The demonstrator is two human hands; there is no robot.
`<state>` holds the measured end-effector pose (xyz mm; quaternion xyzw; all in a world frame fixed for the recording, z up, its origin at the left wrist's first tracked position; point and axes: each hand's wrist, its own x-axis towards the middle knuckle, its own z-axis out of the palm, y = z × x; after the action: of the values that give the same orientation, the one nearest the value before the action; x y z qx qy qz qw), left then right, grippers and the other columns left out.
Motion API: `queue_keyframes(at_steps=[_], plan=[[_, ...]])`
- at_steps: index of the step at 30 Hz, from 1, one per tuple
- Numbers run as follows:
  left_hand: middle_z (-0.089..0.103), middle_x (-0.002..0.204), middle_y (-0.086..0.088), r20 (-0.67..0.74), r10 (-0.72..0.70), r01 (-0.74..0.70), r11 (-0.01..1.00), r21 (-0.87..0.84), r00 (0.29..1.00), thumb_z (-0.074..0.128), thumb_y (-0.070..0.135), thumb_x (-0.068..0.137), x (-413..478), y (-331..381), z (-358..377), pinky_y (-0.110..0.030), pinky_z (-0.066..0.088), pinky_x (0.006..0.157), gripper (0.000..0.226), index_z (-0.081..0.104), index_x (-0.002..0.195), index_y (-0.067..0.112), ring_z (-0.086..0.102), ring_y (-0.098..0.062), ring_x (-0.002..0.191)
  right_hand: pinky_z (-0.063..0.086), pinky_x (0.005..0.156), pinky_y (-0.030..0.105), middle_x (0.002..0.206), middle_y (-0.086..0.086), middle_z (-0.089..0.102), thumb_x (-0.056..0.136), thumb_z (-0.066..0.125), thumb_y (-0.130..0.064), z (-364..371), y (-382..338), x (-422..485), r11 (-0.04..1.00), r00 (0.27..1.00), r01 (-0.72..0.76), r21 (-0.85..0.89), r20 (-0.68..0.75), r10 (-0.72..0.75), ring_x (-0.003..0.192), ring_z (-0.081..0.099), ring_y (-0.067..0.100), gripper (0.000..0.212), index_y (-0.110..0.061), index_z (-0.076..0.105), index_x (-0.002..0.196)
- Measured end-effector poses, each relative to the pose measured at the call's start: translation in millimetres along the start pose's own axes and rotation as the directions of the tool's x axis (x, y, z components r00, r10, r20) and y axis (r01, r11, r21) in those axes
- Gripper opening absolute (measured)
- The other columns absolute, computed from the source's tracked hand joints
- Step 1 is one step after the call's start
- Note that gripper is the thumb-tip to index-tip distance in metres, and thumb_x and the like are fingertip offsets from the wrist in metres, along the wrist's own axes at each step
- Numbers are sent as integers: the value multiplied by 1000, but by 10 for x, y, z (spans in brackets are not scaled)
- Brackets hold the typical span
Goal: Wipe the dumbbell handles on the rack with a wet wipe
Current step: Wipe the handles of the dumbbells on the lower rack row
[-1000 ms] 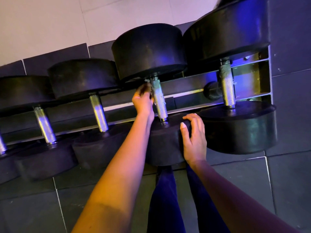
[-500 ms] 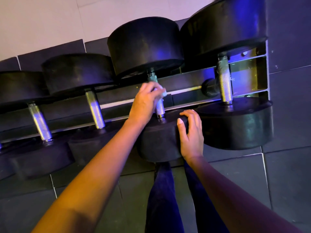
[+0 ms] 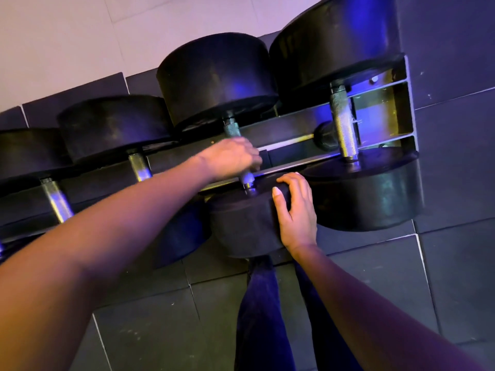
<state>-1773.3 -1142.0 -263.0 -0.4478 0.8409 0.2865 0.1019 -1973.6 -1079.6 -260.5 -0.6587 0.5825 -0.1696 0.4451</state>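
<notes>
The dumbbell handle (image 3: 232, 127) ran away from us, our left hand (image 3: 232, 159) wrapped round it, right hand (image 3: 297, 212) gripping its near head (image 3: 241, 226).

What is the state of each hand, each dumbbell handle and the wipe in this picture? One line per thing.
Left hand: grips the middle handle, fingers curled round it.
Right hand: holds the near weight head, fingers curled over its edge.
Wet wipe: not visible, perhaps hidden under the left hand.
Right handle: bare, no hand on it.
Dumbbells: all resting on the rack.
</notes>
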Motion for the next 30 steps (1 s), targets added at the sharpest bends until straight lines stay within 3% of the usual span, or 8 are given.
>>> queue_keyframes(at_steps=[3,6,8,11,17,22,25,30], plan=[[65,90,-10,-71,-182,189,977,98,981,39,32,93,27,-63,-41,-31,46,81,34,65,92,10,63,-26,91,29,105,26,118,4,54,89,33,-46,-6,-2,4,1000,1000,-6,9,-3,6,125,40,16,47,-9,56,108],[63,68,-2,-102,-89,103,986,135,991,40,40,88,11,170,92,-25,48,70,38,64,73,15,63,-24,68,30,106,28,117,3,54,90,33,-46,-11,-10,1,1000,1000,7,9,-2,-6,126,40,18,47,-9,56,109],[67,87,-4,-18,-34,36,993,109,999,43,43,93,12,157,99,-29,43,85,35,65,89,15,62,-27,86,30,106,29,118,4,54,90,33,-46,-5,-2,0,1000,1000,7,3,0,-7,126,40,18,47,-9,56,109],[59,116,-6,15,-314,309,941,140,949,46,53,89,114,40,-55,-30,36,96,48,59,112,13,53,-24,114,29,105,25,117,4,54,89,34,-45,-5,8,17,1000,1000,2,7,2,-2,124,41,17,47,-9,56,108],[60,117,-12,66,-477,472,878,77,877,56,40,88,220,160,-77,-32,40,95,37,62,114,14,55,-26,114,26,103,19,118,3,53,89,34,-46,-2,12,6,1000,1000,0,4,3,0,124,40,14,47,-10,56,109],[69,102,2,-190,-426,349,874,-338,884,63,9,81,-70,254,34,-20,29,101,33,69,107,30,57,-20,106,25,103,18,120,3,52,89,33,-47,4,20,6,1000,1000,-2,-1,9,2,125,40,15,48,-10,55,110],[71,95,5,-293,-610,301,682,-666,736,66,2,77,-393,402,134,-14,40,79,31,73,100,22,62,-11,91,24,104,17,121,3,52,90,32,-47,-3,24,3,1000,1000,-3,0,9,3,126,39,14,48,-10,55,110],[70,81,-4,34,-932,500,162,-851,360,69,9,80,-738,322,454,-11,39,60,9,73,88,9,55,11,62,23,103,14,122,3,52,90,32,-47,6,24,3,1000,1000,-3,-11,9,3,126,39,13,50,-10,56,112]])
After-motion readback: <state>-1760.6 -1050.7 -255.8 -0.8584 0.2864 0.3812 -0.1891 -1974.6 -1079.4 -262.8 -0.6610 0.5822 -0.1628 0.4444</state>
